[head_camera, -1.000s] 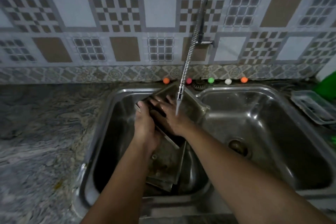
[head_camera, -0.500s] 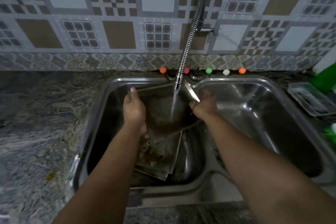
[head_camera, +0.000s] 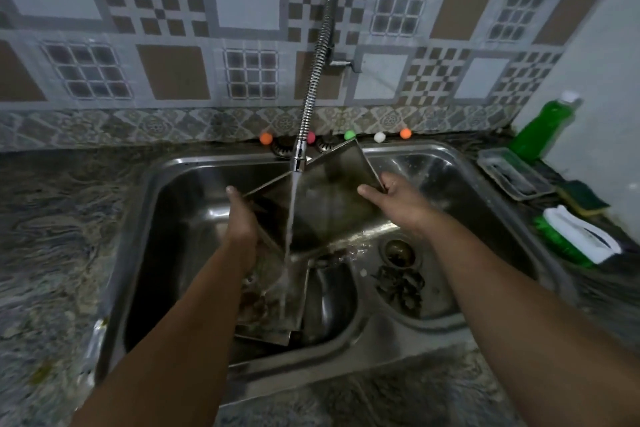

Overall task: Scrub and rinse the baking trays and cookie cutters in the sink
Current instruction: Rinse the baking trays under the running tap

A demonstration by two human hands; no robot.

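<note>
A patterned stone surface surrounds a double stainless-steel sink set below a tiled wall of checked and plain squares. Over the divider between the two basins, a person holds a metal baking tray tilted on edge, its far corner raised toward the wall. The left hand grips the tray's left rim, fingers curled around it; the right hand grips the right rim, thumb on the near face and fingers wrapped behind. A second baking tray lies flat in the bottom of the left basin, wet and soiled. A coiled flexible faucet hangs from the wall, and its stream of water runs down the held tray's face into the tray below. Dark debris sits beside the drain of the right basin. On the surface at right stand a green bottle of dish liquid, a clear plastic container, a scouring sponge and a white-handled scrub brush. Five small coloured balls line the sink's back edge.
</note>
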